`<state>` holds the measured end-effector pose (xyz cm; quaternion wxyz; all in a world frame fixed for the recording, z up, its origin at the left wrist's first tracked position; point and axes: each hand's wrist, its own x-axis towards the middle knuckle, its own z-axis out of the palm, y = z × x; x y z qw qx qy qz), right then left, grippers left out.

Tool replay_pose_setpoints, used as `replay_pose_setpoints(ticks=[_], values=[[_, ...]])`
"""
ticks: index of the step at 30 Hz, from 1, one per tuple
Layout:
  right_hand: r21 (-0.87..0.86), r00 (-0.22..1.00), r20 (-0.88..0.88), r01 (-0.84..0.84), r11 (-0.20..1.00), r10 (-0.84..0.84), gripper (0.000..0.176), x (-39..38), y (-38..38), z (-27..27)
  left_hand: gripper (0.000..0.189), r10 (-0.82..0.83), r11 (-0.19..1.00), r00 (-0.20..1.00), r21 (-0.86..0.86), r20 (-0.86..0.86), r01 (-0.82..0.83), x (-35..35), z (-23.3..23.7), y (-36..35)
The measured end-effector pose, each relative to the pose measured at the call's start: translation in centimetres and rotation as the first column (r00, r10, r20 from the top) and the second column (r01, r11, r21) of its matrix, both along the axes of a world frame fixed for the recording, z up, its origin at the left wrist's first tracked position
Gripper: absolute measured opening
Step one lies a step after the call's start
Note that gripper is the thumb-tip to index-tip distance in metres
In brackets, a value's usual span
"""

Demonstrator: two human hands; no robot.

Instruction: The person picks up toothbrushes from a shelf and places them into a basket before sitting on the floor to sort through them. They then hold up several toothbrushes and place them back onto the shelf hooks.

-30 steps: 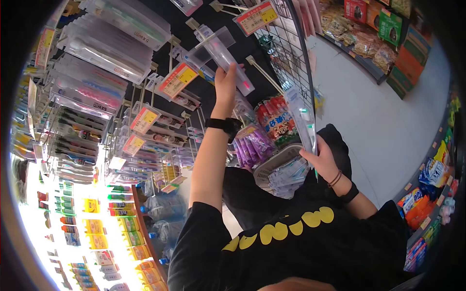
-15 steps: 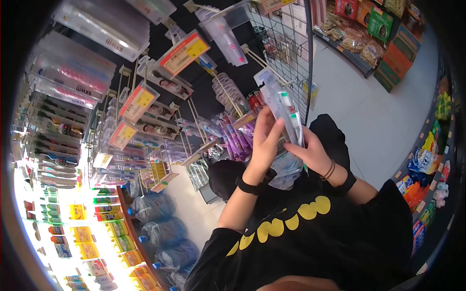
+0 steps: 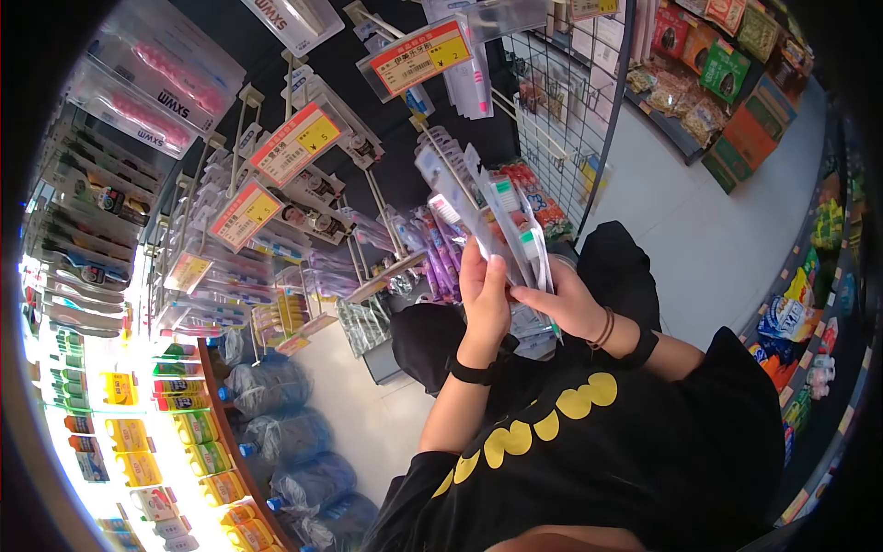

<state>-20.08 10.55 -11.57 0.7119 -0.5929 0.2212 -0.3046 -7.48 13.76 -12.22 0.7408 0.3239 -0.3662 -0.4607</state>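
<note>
My left hand (image 3: 486, 293) pinches a packaged toothbrush (image 3: 450, 210) with white and pink bristles, tilted up to the left. Fanned out beside it are more toothbrush packs (image 3: 518, 216) with green and white heads, gripped at their lower right side by my right hand (image 3: 568, 302). The two hands are close together, thumbs on the near side of the packs. More clear packs (image 3: 536, 333) lie just below the hands, above my lap, partly hidden. Behind them, several purple packs (image 3: 441, 253) hang from the rack.
Hooks with toothbrush packs and price tags (image 3: 423, 57) crowd the left and top. A wire grid panel (image 3: 566, 110) stands beyond my hands. Large water bottles (image 3: 276, 386) line the floor at lower left, beside lit shelves of boxes (image 3: 138, 432). Snack shelves (image 3: 681, 101) stand across the aisle.
The packs have fanned apart, and a toothbrush with white and pink bristles now shows in my left hand. Both hands have shifted slightly left and down in view.
</note>
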Motion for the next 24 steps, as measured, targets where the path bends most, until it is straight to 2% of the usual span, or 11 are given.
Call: replay_pose_setpoints(ticks=[2, 4, 5, 6, 9, 10, 12, 13, 16, 22, 24], values=[[-0.046, 0.991, 0.045, 0.128, 0.991, -0.126, 0.04, 0.4, -0.1, -1.1, 0.048, 0.022, 1.0, 0.998, 0.013, -0.055, -0.021, 0.2, 0.2, -0.1], [0.033, 0.981, 0.094, 0.169, 0.985, -0.172, 0.036, 0.4, -0.2, -1.0, 0.037, 0.116, 0.981, 0.987, -0.142, -0.113, -0.131, 0.4, 0.6, -0.9], [-0.022, 0.966, 0.087, 0.244, 0.969, -0.242, 0.034, 0.2, -0.6, -1.2, 0.029, 0.207, 0.973, 0.968, -0.076, -0.141, -0.219, 0.3, 1.6, -0.9], [-0.077, 0.947, 0.086, 0.317, 0.945, -0.311, 0.033, -0.1, -1.0, -1.4, 0.029, 0.207, 0.973, 0.969, -0.075, -0.136, -0.218, 0.8, 1.5, -0.9], [0.001, 0.931, 0.095, 0.353, 0.936, -0.351, 0.033, -1.4, -2.1, -1.7, 0.024, 0.308, 0.951, 0.951, 0.054, -0.038, -0.305, 1.8, 1.4, -1.5], [0.05, 0.928, 0.088, 0.36, 0.932, -0.363, 0.033, -1.8, -2.3, -1.8, 0.024, 0.307, 0.951, 0.951, 0.058, -0.03, -0.305, 1.8, 1.5, -1.9], [0.081, 0.922, 0.085, 0.371, 0.925, -0.377, 0.034, -2.5, -2.6, -1.9, 0.027, 0.125, 0.945, 0.977, 0.279, 0.175, -0.171, 1.9, 1.9, -2.8], [0.093, 0.922, 0.086, 0.37, 0.924, -0.378, 0.034, -2.9, -2.7, -1.9, 0.026, 0.074, 0.938, 0.959, 0.306, 0.273, -0.16, 1.6, 1.9, -3.3], [0.097, 0.918, 0.1, 0.374, 0.922, -0.383, 0.034, -4.4, -3.3, -2.4, 0.027, 0.076, 0.946, 0.974, 0.294, 0.214, -0.139, 0.5, 2.8, -5.0], [0.084, 0.886, 0.125, 0.439, 0.894, -0.447, 0.033, -8.2, -5.0, -2.6, 0.032, 0.075, 0.965, 0.91, 0.201, 0.407, -0.169, -0.7, 5.9, -8.3], [0.116, 0.869, 0.072, 0.481, 0.869, -0.49, 0.032, -9.7, -5.5, -3.1, 0.032, 0.125, 0.978, 0.892, 0.098, 0.435, -0.185, -1.3, 6.9, -9.2]])
